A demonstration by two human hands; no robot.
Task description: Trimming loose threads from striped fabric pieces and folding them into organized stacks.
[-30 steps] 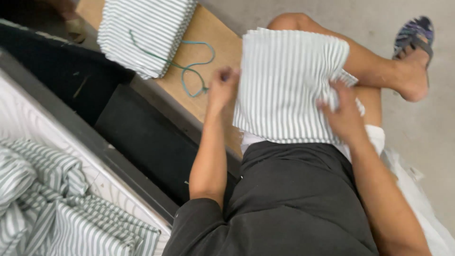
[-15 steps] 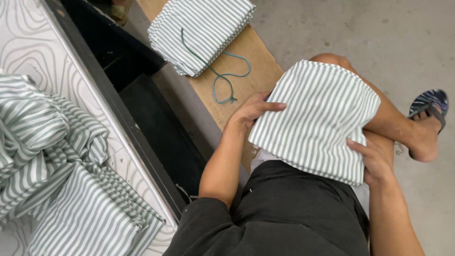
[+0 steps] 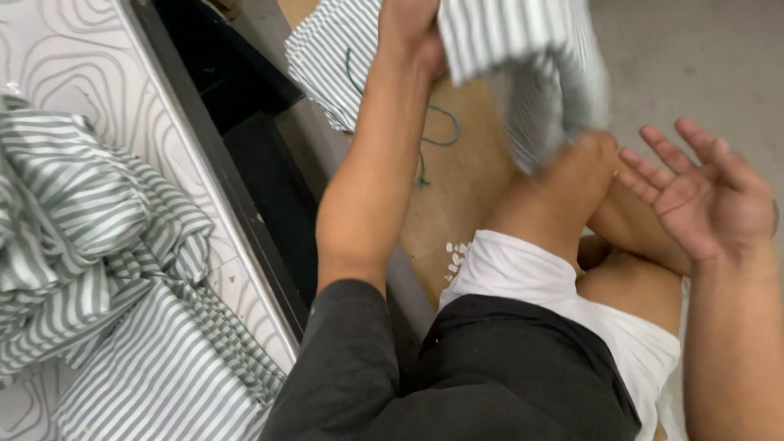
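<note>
While the left hand [image 3: 412,33] grips the folded striped cloth [image 3: 523,49] at twelve o'clock, above the knee, the right hand [image 3: 702,192] hangs empty, fingers spread, farther off toward four o'clock.

My left hand [image 3: 412,33] grips a folded green-and-white striped cloth [image 3: 523,49], blurred, above my bare knee [image 3: 572,175]. My right hand [image 3: 702,192] hangs empty, palm up, fingers spread, just beside that knee. A second folded striped cloth [image 3: 327,61] lies on the brown wooden board [image 3: 457,188] with a green cord [image 3: 437,139]. Crumpled striped fabric [image 3: 98,269] heaps on the white patterned table [image 3: 82,65].
</note>
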